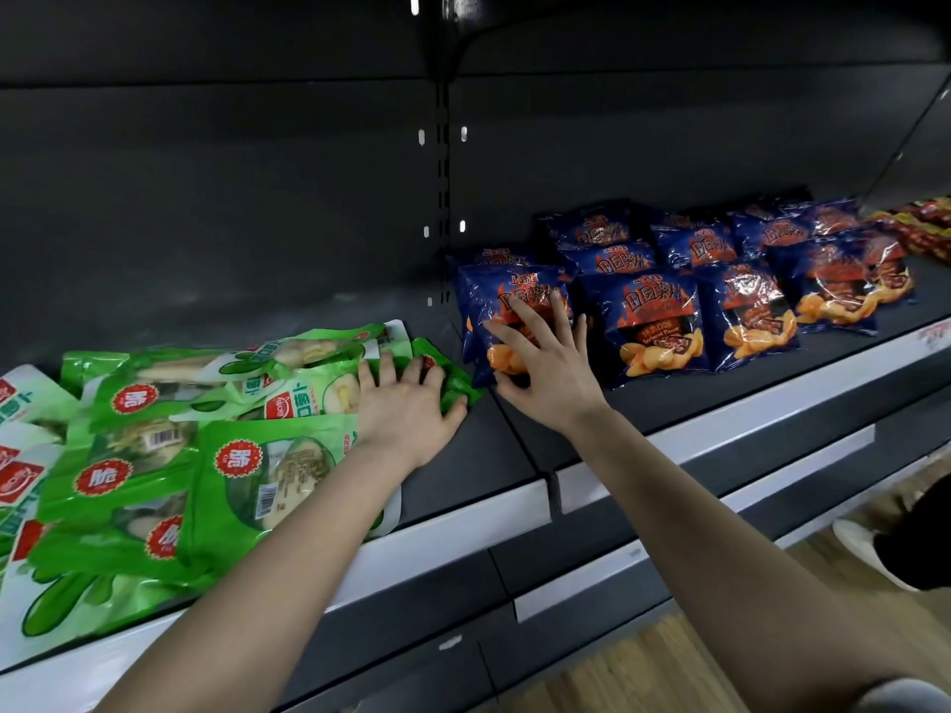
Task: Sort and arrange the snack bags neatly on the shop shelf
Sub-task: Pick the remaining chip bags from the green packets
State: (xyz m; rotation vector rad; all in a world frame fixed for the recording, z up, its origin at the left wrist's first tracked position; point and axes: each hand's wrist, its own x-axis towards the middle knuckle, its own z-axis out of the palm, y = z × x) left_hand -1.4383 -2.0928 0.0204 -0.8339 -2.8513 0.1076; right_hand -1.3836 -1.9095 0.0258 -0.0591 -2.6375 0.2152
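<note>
left hand (406, 403), flat, pins the green bags (154, 455), likely steadying them; right hand (540, 360) (fingers spread, not gripping) presses a blue bag (481, 301) into line.

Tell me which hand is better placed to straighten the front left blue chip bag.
The right hand: its spread fingers rest on that blue chip bag. The left hand presses the green bags, farther to the left.

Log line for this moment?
left hand: rests on untidy green bags | right hand: fingers spread on leftmost blue bag
</note>
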